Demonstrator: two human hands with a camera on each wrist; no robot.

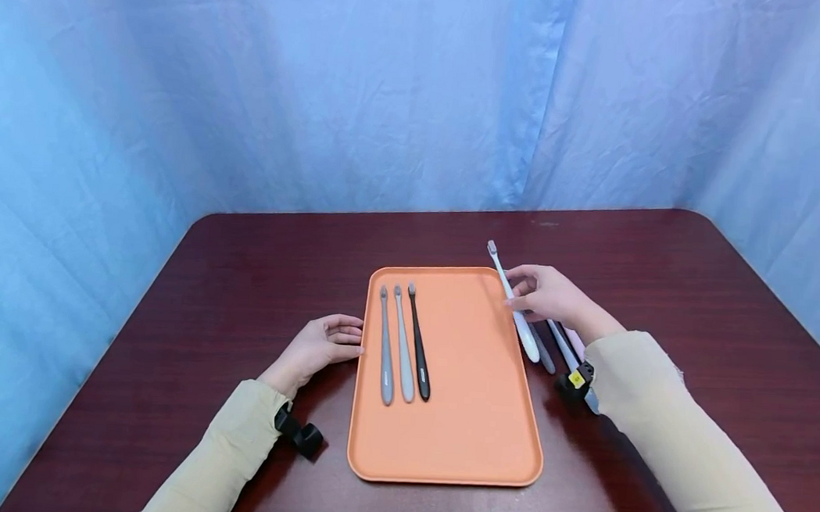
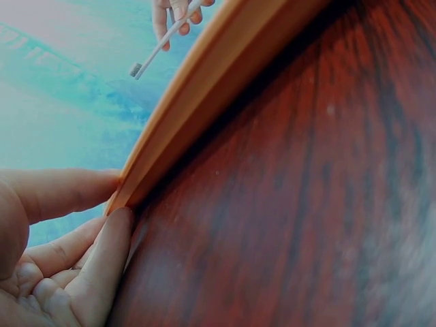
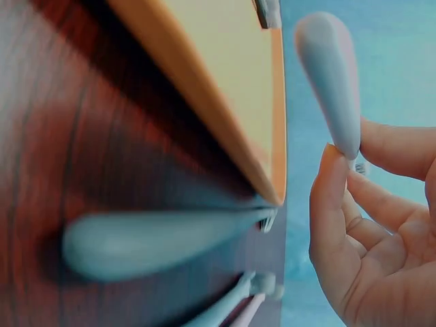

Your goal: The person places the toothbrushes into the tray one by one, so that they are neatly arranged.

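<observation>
The right hand [image 1: 544, 295] pinches a white toothbrush [image 1: 513, 301] just right of the orange tray [image 1: 455, 447] in the middle of the picture, while the left hand [image 1: 320, 348] rests open against the tray's left edge.

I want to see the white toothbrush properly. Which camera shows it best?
The head view: the whole white toothbrush shows, pinched in the right hand beside the orange tray. The left wrist view shows only its far-off bristle end, the right wrist view only its blurred handle.
</observation>
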